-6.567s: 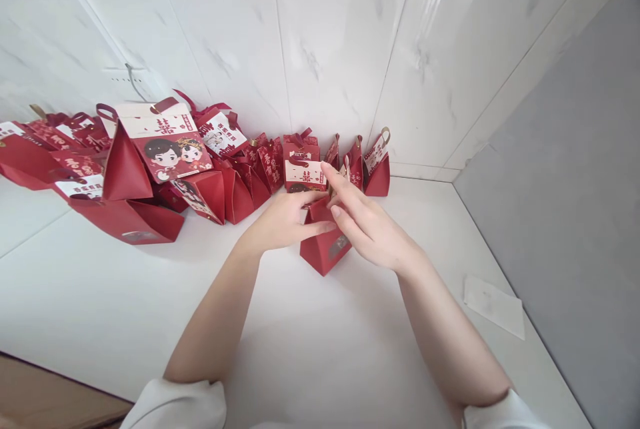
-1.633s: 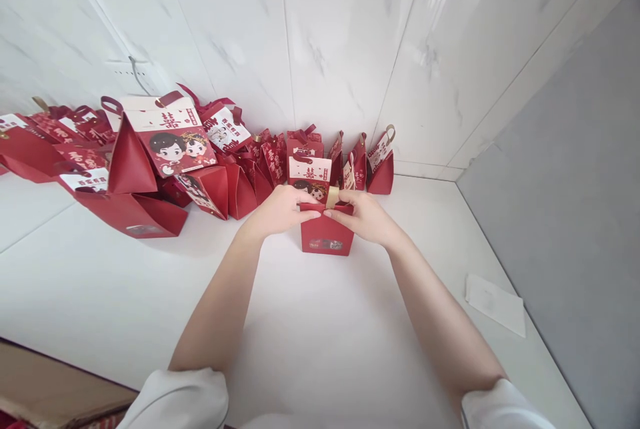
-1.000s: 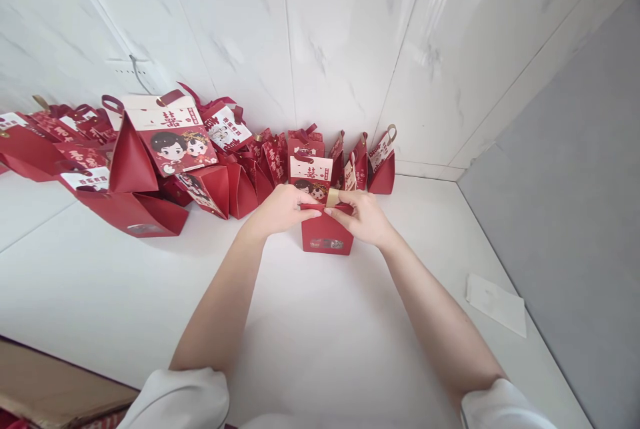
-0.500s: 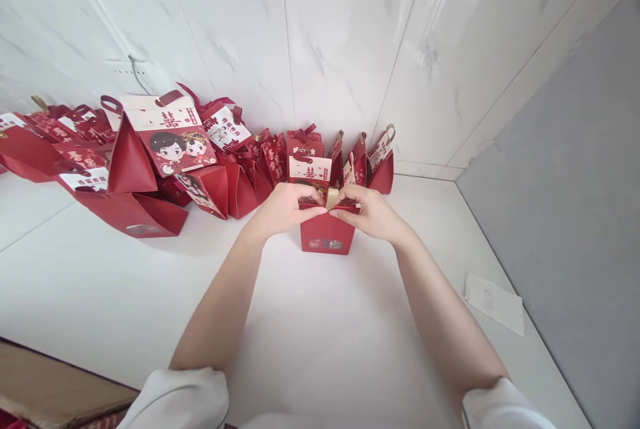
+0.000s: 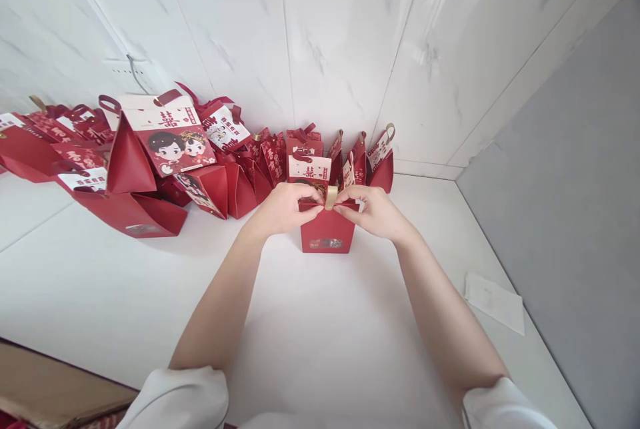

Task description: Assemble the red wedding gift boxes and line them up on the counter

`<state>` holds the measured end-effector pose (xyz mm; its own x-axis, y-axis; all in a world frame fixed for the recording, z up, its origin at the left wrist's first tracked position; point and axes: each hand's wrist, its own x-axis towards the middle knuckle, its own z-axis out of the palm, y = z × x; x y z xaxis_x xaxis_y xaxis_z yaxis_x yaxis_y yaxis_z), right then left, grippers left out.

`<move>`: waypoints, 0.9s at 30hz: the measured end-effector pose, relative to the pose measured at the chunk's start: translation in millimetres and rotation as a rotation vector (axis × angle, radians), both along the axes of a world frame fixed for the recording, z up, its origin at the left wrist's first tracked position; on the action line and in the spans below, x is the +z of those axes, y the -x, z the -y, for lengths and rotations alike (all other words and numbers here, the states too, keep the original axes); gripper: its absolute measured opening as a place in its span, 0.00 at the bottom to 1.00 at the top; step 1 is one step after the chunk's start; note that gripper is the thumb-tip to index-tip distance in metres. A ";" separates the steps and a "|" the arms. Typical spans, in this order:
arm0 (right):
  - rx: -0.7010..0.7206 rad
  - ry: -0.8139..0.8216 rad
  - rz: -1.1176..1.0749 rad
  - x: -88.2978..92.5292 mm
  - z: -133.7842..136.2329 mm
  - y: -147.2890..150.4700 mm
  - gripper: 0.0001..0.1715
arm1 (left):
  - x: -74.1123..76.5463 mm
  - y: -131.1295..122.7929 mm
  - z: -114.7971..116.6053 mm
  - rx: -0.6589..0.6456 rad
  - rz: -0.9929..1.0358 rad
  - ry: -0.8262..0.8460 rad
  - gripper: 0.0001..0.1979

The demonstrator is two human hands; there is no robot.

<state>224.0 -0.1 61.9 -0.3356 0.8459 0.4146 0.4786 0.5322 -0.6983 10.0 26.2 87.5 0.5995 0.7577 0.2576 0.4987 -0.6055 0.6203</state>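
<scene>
A red gift box (image 5: 327,230) stands upright on the white tabletop, with a small clear window low on its near face. A gold ribbon loop (image 5: 331,197) sticks up from the middle of its top edge. My left hand (image 5: 293,208) pinches that edge to the left of the loop, thumb in front and fingers behind. To the right of the loop, my right hand (image 5: 374,212) pinches the same edge. Just behind stands another gift box (image 5: 310,168) with a cream band and a dark red ribbon. My fingers partly hide the held box's top corners.
Several red gift boxes (image 5: 175,142) are heaped at the left along the tiled wall (image 5: 345,49). A few more (image 5: 383,162) stand behind my hands. A white paper packet (image 5: 495,302) lies by the grey panel at right. A cardboard box (image 5: 55,382) shows at lower left.
The gold ribbon loop now stands more upright and clear of my thumbs, which have moved slightly apart. Both hands stay on the box's top edge.
</scene>
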 end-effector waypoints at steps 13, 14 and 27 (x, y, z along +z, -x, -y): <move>0.014 -0.033 -0.008 -2.4 -1.2 0.7 0.07 | -2.7 -2.7 -1.5 0.017 0.018 0.040 0.07; 0.014 -0.035 -0.012 -2.9 -1.4 0.9 0.07 | -3.2 -2.8 -1.9 0.015 0.021 0.044 0.07; 0.019 -0.028 0.012 1.5 0.7 -1.8 0.06 | -0.1 -2.2 -0.3 0.003 0.016 0.060 0.08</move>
<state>225.8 -0.7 63.4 -0.3565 0.8275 0.4337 0.4769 0.5604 -0.6772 12.2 26.6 87.4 0.5937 0.7736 0.2215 0.4899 -0.5658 0.6632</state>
